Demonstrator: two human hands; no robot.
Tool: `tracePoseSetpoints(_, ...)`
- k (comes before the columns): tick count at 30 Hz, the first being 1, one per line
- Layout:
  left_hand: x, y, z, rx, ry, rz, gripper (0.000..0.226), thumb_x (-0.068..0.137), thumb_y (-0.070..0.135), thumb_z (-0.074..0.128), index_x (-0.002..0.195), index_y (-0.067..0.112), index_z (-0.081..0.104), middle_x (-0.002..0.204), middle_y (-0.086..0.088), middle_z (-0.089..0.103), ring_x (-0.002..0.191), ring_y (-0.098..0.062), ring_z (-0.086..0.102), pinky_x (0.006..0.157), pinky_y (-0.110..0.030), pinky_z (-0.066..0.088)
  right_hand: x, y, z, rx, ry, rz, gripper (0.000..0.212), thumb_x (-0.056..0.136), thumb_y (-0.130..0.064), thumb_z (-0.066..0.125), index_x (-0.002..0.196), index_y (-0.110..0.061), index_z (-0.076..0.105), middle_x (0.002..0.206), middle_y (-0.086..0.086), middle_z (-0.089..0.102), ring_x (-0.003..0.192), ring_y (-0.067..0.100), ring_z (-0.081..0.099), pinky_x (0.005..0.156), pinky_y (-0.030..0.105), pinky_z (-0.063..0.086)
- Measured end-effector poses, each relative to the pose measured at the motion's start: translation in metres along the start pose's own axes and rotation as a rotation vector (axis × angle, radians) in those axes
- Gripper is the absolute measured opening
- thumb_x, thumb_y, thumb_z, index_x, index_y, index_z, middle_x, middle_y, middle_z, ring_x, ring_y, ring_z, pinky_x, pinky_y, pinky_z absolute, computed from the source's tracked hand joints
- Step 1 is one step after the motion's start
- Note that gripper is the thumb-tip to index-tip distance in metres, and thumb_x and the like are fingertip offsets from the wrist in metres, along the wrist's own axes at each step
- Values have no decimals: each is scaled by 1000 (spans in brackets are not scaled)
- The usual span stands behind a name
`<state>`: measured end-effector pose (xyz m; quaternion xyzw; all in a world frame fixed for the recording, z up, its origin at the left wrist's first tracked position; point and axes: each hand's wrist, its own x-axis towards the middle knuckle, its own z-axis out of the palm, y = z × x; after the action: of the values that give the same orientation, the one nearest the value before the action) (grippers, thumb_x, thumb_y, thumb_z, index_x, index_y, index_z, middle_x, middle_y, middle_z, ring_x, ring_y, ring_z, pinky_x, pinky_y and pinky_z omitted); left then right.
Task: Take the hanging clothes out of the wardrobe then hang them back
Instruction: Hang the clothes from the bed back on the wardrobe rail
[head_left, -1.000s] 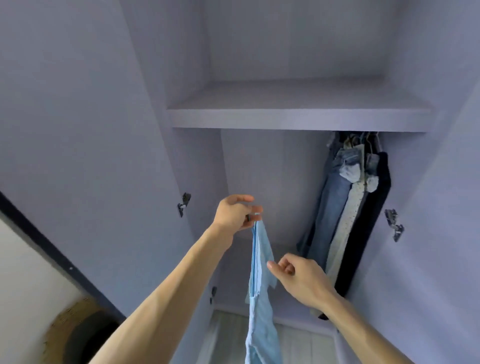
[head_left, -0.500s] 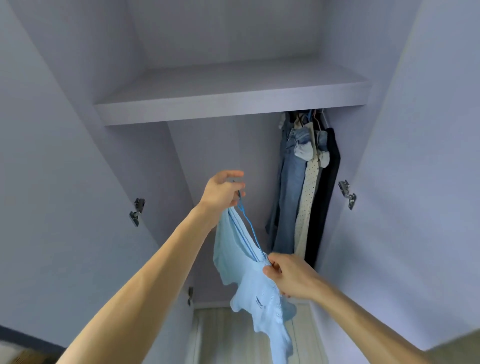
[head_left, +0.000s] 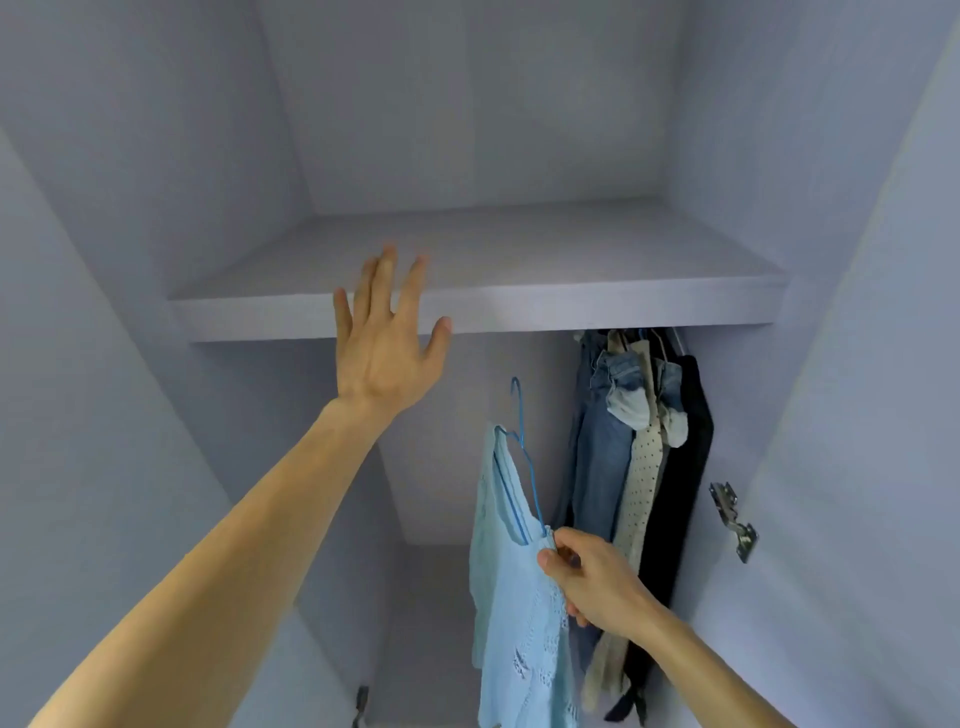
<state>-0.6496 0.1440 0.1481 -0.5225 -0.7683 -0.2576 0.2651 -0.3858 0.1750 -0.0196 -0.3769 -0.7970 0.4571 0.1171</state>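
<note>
Shelf (head_left: 571, 306) sits behind spread-open left hand (head_left: 384, 353); grip of right hand (head_left: 597, 587) pinches blue hanger (head_left: 520, 415) near hung jeans (head_left: 597, 467).

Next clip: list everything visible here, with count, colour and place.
hanger: one, blue, hook free in the air
top: one, light blue, on the hanger
shelf: one, pale lilac, across the wardrobe
jeans: at least one pair, blue, hung under the shelf, right
dotted garment: one, cream, beside the jeans
dark garment: one, black, rightmost of the hung clothes
hinge: two, metal, right door and low left
left hand: one, open, raised before the shelf edge
right hand: one, pinching the hanger and top's shoulder
</note>
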Motion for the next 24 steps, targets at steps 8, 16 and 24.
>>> tracePoseSetpoints(8, 39, 2, 70, 118, -13, -56, 65, 100, 63, 24, 157, 33, 16, 159, -7, 28, 152, -27, 7, 121, -57, -3, 94, -9, -52, 62, 44, -45, 28, 103, -28, 50, 80, -13, 50, 51, -3, 55, 41, 10, 50, 50, 20, 44)
tracePoseSetpoints(16, 40, -2, 91, 159, 154, -59, 71, 96, 68, 28, 154, 28, 29, 149, -12, 41, 145, -31, 27, 121, -58, 5, 162, -11, -86, 67, 170, -53, 30, 103, -28, 50, 86, -3, 51, 58, 4, 57, 42, 11, 52, 54, 28, 45)
tracePoseSetpoints(24, 45, -7, 102, 174, 275, -28, 69, 96, 68, 32, 151, 27, 35, 146, -12, 44, 140, -33, 35, 119, -59, 7, 218, -12, -121, 87, 286, -45, 29, 102, -30, 50, 92, -3, 54, 65, 7, 58, 53, 14, 55, 59, 39, 50)
